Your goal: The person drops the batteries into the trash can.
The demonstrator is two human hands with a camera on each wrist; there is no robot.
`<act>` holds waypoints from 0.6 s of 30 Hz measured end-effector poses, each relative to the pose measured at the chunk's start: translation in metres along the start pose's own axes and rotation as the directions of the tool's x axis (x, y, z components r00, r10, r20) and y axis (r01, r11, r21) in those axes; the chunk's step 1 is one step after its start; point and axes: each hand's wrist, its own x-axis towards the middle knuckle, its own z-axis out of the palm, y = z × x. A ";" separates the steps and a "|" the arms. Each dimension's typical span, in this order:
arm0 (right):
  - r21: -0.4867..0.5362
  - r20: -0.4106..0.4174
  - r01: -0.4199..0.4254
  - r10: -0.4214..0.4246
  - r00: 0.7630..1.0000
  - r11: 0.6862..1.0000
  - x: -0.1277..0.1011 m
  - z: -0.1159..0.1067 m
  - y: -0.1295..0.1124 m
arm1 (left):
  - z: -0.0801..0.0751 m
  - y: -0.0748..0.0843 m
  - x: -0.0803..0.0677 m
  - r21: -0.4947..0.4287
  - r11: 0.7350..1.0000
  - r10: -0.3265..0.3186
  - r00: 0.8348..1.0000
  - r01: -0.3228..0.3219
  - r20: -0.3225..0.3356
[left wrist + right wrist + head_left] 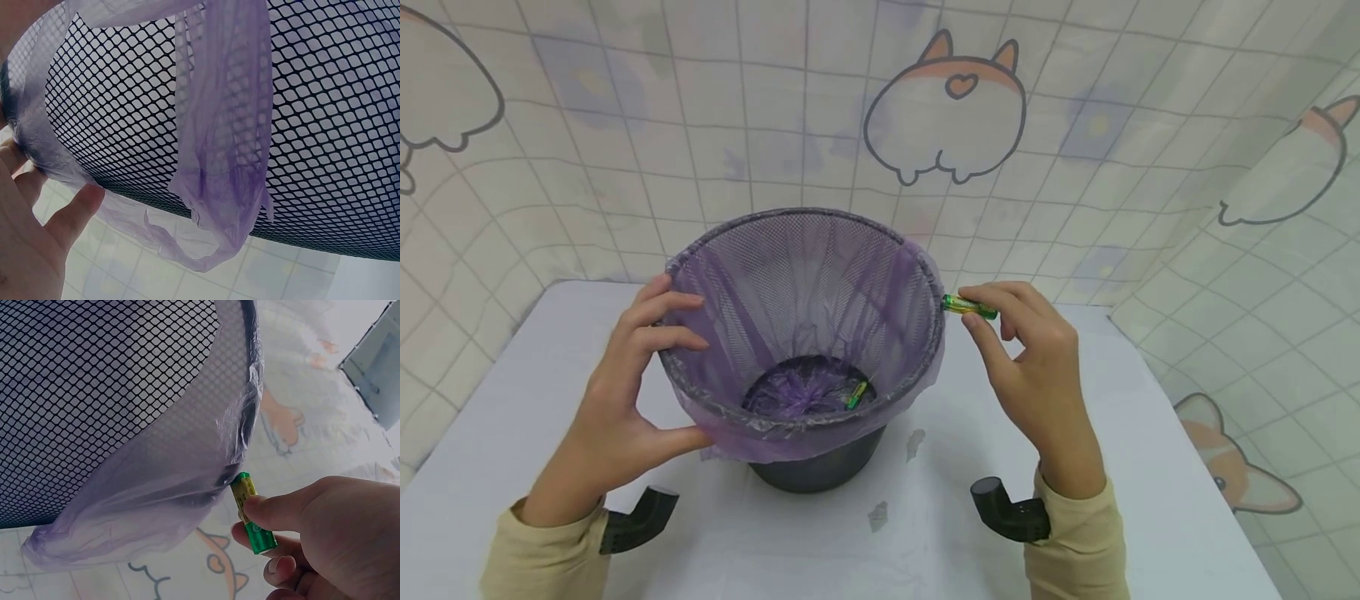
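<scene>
A black mesh wastebasket (337, 112) lined with a purple plastic bag (820, 446) stands in the middle of the table, tilted a little toward me in the head view. My left hand (625, 383) grips its rim on the left, fingers over the inside and thumb outside. On the right, my right hand (1030, 358) pinches a green and yellow battery (970, 306) between thumb and fingers. The battery's far end is right at the rim's outer side, over the folded bag edge (247, 412). Another green battery (857, 394) lies inside on the bag at the bottom.
The table has a white cover (700, 575) with two grey patches (877, 517) in front of the basket. A tiled-pattern curtain (775, 108) with cartoon dogs hangs behind and at both sides. Black camera mounts (1011, 510) sit on both wrists.
</scene>
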 end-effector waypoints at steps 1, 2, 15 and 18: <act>0.003 0.000 0.003 -0.003 1.000 1.000 0.001 0.000 0.000 | 0.000 0.000 0.001 0.001 1.000 0.000 1.000 0.000 0.000; 0.006 0.001 0.008 -0.008 1.000 1.000 0.002 0.000 -0.001 | 0.000 0.000 0.001 0.002 1.000 0.001 1.000 -0.001 0.000; 0.091 0.015 0.049 -0.051 0.999 0.995 0.009 0.006 -0.011 | 0.001 0.001 0.002 -0.007 1.000 -0.001 1.000 0.001 -0.006; 0.087 0.023 0.049 -0.051 0.998 0.995 0.010 0.007 -0.011 | 0.001 0.001 0.002 -0.003 1.000 -0.007 1.000 0.007 -0.001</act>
